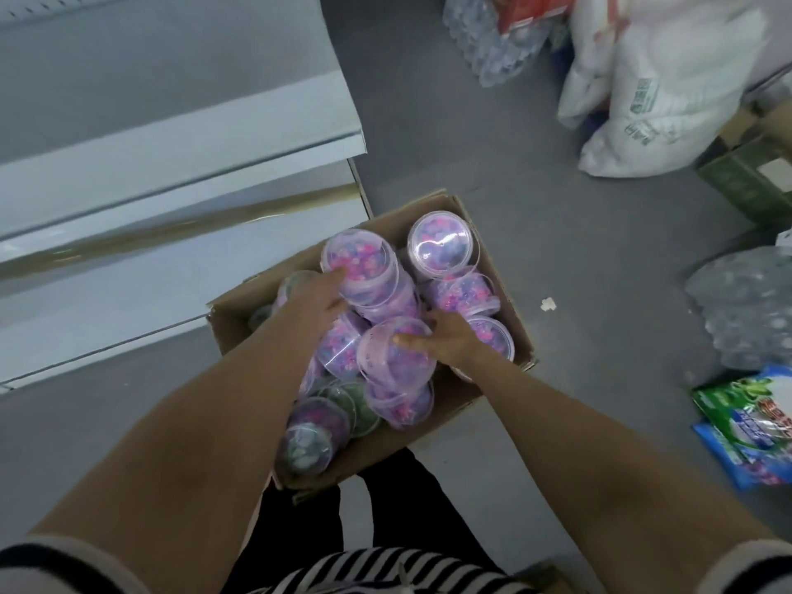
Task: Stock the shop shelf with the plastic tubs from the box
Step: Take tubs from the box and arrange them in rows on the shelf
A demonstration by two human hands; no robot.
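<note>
- Centrally, a cardboard box [484,267] sits open on the grey floor [557,233], just right of the shop shelf [171,173].
- Inside the box lie clear plastic tubs [437,246] of pink and purple contents, some upright, some tipped on their sides.
- Left hand [317,302]: grip spread, fingers lying along the side of a tipped tub [364,267] near the box's far-left corner.
- Right hand [450,340]: grip curled round the rim of a tub [385,353] at the box's middle, thumb on its near wall.
- Right of the box: white sacks [668,87], wrapped water bottles [750,302], and detergent packs [745,422].
</note>
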